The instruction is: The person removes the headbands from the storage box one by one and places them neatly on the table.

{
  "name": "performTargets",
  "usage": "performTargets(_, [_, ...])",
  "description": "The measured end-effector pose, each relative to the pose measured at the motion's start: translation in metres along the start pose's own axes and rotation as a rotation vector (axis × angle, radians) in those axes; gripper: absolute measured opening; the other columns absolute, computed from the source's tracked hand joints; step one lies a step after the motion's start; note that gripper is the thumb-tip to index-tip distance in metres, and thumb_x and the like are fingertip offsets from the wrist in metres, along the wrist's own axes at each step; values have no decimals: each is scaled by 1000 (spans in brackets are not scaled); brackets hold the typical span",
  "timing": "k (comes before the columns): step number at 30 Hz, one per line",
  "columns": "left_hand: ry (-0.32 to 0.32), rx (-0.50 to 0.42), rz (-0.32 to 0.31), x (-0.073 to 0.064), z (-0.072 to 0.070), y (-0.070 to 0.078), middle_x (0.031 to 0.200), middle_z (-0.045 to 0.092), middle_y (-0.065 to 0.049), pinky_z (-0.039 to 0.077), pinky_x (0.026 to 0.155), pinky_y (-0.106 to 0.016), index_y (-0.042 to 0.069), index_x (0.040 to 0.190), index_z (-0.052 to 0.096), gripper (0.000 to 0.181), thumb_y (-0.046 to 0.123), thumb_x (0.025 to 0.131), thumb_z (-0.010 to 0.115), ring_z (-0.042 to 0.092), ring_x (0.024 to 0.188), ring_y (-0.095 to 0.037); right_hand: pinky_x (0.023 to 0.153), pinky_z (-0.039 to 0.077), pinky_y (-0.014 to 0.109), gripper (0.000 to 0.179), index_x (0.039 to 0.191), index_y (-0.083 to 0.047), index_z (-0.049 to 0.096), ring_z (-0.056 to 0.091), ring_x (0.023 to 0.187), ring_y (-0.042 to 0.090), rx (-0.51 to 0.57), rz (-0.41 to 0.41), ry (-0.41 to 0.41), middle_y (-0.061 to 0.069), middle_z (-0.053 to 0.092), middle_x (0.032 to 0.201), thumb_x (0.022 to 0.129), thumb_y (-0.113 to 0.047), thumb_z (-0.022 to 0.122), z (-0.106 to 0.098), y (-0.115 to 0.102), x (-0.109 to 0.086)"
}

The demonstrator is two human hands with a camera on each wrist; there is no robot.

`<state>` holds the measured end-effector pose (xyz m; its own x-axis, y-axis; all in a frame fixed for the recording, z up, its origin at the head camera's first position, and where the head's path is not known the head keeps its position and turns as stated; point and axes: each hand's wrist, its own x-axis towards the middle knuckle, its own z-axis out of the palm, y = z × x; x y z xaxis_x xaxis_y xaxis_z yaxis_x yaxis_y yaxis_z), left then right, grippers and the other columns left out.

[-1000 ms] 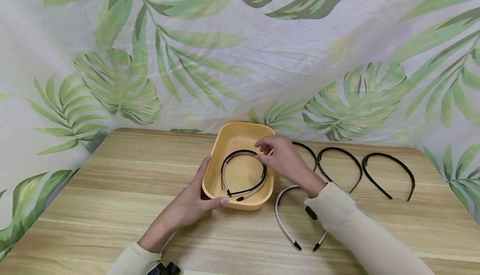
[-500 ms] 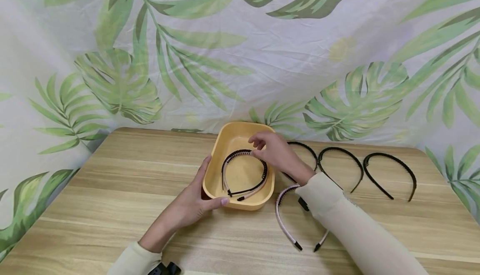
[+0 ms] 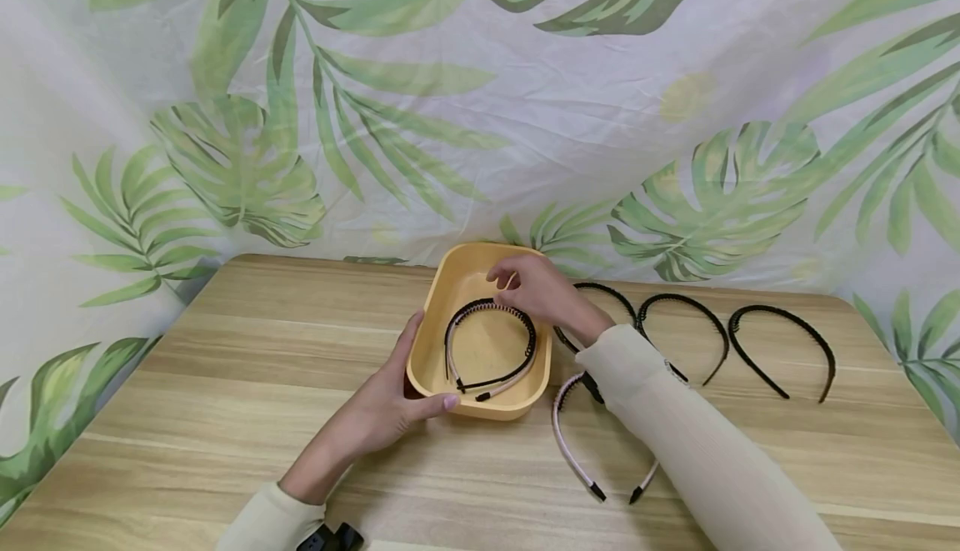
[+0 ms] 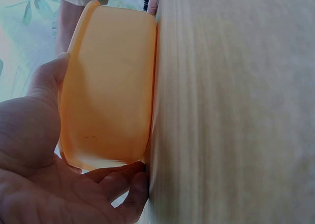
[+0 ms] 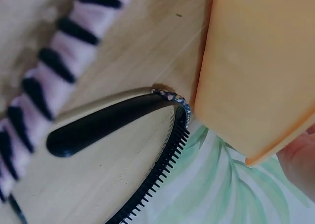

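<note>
My left hand (image 3: 390,405) grips the yellow plastic box (image 3: 415,359) from its near left corner, thumb over the near rim. In the left wrist view its fingers lie along the box's outer wall (image 4: 110,86). Inside the box lie a black headband (image 3: 534,338) and a pink headband with dark teeth (image 3: 453,363), overlapping. Over the box's right side, the curled fingers and thumb of my right hand (image 3: 536,288) are at the top of the headbands' arc. Whether they pinch a band is hidden.
To the right, three black headbands (image 3: 686,297) lie in a row on the wooden table (image 3: 262,351), the leftmost partly behind the right arm. A pink headband (image 3: 566,443) lies nearer, partly under the right sleeve (image 3: 675,418). A leaf-print cloth (image 3: 420,117) hangs behind.
My right hand has moved left along the top of the headbands' arc, farther over the box. The left hand and the box have stayed in place, and the headbands have hardly shifted.
</note>
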<state>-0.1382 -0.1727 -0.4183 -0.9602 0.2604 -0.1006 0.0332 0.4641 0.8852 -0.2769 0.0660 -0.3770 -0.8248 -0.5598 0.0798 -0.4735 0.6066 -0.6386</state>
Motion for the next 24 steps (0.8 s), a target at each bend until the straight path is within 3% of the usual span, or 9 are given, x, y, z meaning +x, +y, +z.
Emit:
performTargets(11, [-2, 17, -15, -1, -1, 0, 172, 25, -20, 26, 124, -55, 32, 169, -7, 120, 35, 91, 83, 36, 154, -35, 94, 55, 41, 29, 122, 2, 73, 71, 101, 30, -21, 1, -32, 16, 75, 108, 94, -4, 72, 4, 3, 14])
performTargets(16, [-3, 33, -11, 0, 0, 0, 172, 24, -21, 26, 125, -56, 30, 169, -8, 120, 37, 91, 83, 35, 154, -36, 92, 57, 39, 27, 120, 2, 74, 72, 100, 28, -72, -37, -34, 14, 76, 105, 94, -4, 71, 7, 9, 18])
performTargets(24, [1, 55, -36, -1, 0, 1, 172, 24, -21, 24, 126, -56, 29, 169, -8, 120, 39, 91, 83, 33, 155, -37, 90, 58, 38, 26, 119, 3, 73, 73, 100, 31, -53, -76, -65, 16, 76, 105, 94, -2, 70, 8, 14, 19])
